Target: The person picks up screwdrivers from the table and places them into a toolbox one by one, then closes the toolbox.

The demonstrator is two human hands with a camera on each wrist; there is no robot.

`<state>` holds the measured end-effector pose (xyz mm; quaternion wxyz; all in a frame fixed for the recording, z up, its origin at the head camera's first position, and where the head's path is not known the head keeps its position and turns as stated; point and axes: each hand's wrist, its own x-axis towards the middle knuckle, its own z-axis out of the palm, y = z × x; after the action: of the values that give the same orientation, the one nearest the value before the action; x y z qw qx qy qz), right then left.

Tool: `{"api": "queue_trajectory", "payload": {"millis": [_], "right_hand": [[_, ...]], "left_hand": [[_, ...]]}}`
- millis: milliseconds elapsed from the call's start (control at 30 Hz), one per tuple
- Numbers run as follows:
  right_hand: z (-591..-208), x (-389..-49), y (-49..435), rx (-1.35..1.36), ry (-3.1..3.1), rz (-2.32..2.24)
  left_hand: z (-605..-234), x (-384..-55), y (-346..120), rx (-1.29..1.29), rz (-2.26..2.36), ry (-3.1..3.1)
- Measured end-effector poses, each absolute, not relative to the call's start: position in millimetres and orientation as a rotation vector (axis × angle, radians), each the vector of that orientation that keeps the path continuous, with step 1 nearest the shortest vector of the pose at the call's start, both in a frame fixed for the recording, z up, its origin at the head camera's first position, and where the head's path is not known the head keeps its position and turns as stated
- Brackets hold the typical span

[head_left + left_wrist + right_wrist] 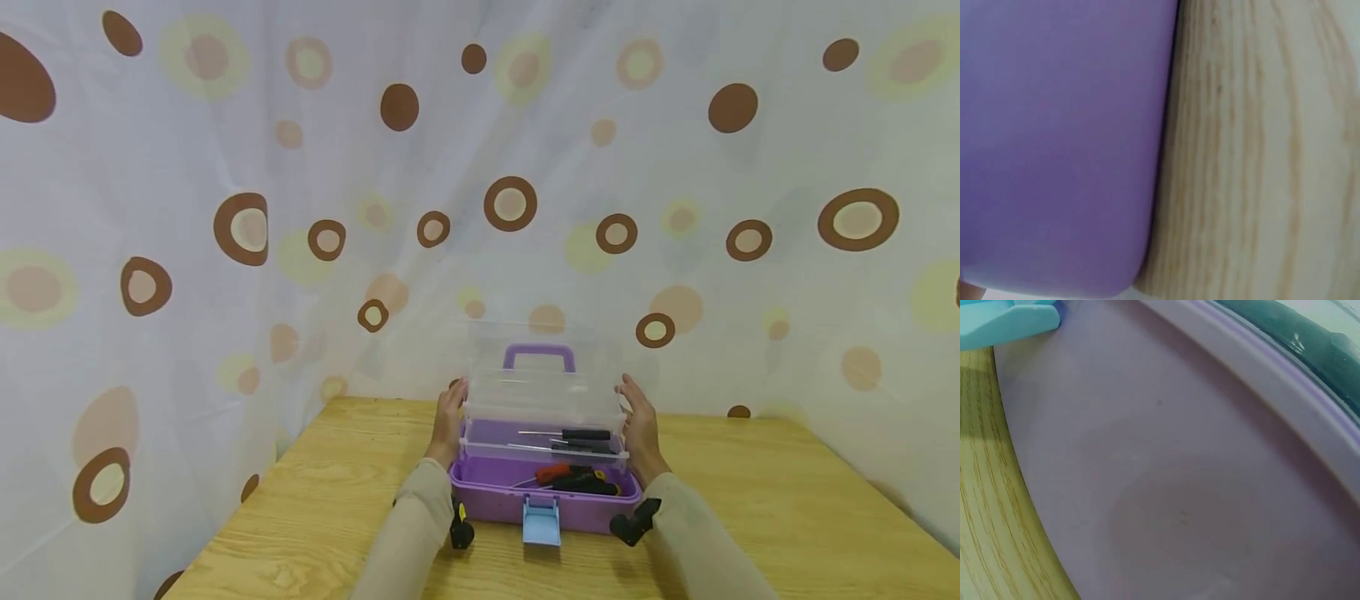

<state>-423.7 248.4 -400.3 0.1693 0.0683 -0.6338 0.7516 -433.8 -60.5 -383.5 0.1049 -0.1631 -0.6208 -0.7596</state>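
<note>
A purple toolbox [495,506] stands on the table, its clear lid [491,354] with a purple handle [540,348] raised at the back. Clear tiered trays [525,397] rise above the base. My left hand [447,423] lies along their left side, fingers extended upward. On the right side, my right hand [642,427] touches with fairly straight fingers pointing up. Screwdrivers with black handles [587,434] lie in a tray; a red-handled one [552,474] and a black-and-yellow one [588,484] rest in the base. Both wrist views show the box's purple wall [1060,137] close up.
A light blue latch [542,525] hangs down at the box's front, also visible as a corner of latch [1007,325] in the right wrist view. The wooden table [322,500] reaches back to a dotted curtain [420,167].
</note>
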Motion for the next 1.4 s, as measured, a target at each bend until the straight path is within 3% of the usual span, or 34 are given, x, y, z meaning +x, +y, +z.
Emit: {"api": "queue_trajectory", "payload": {"millis": [433,1033,1400], "right_hand": [[-401.4,-424.7,248.5,0.165,-1.751,2.125],[-401.6,-425.2,248.4,-0.024,-1.653,2.112],[-399.0,-423.0,247.8,-0.068,-1.611,2.105]], "left_hand": [[-408.2,-466.1,-53.5,-0.522,-2.133,-1.839],[-406.3,-459.6,-64.3,-0.33,-2.096,-1.94],[-405.0,-451.4,-76.5,-0.397,-1.937,-2.192]]}}
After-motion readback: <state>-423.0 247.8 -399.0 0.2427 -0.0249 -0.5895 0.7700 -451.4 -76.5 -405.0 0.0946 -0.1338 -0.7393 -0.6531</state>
